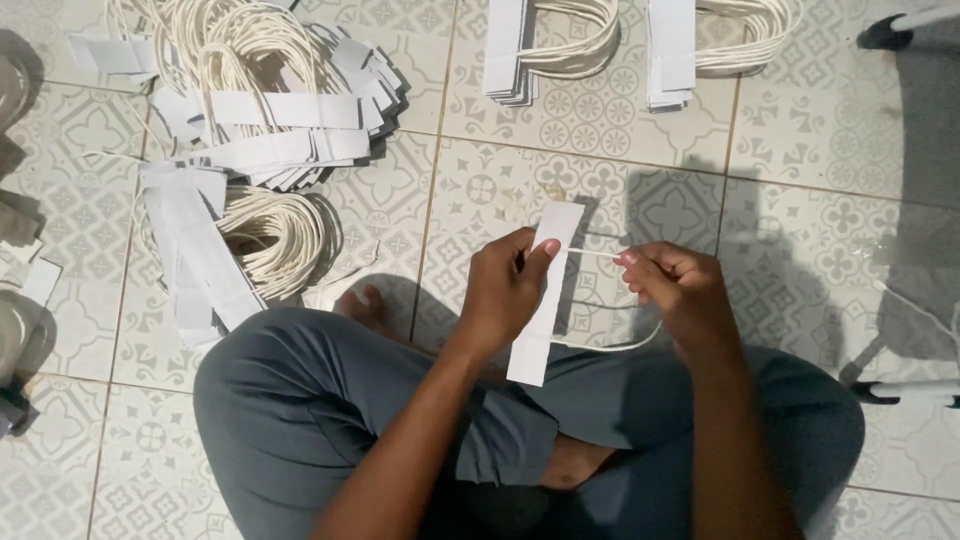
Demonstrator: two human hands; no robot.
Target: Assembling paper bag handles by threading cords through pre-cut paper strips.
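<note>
Well off to the left of both hands lie loose heaps of white strips with cord loops (255, 150); the left hand (505, 290) pinches a white paper strip (543, 290) upright above the lap, thumb near its top; the right hand (675, 285) is closed on the thin white cord (600, 255) running from the strip. A firm pinch and a taut cord would likely keep them aligned.

White paper strip (541, 300) stands near-upright above the lap, its white cord handle (612, 345) looping out to the right, ends attached.
</note>
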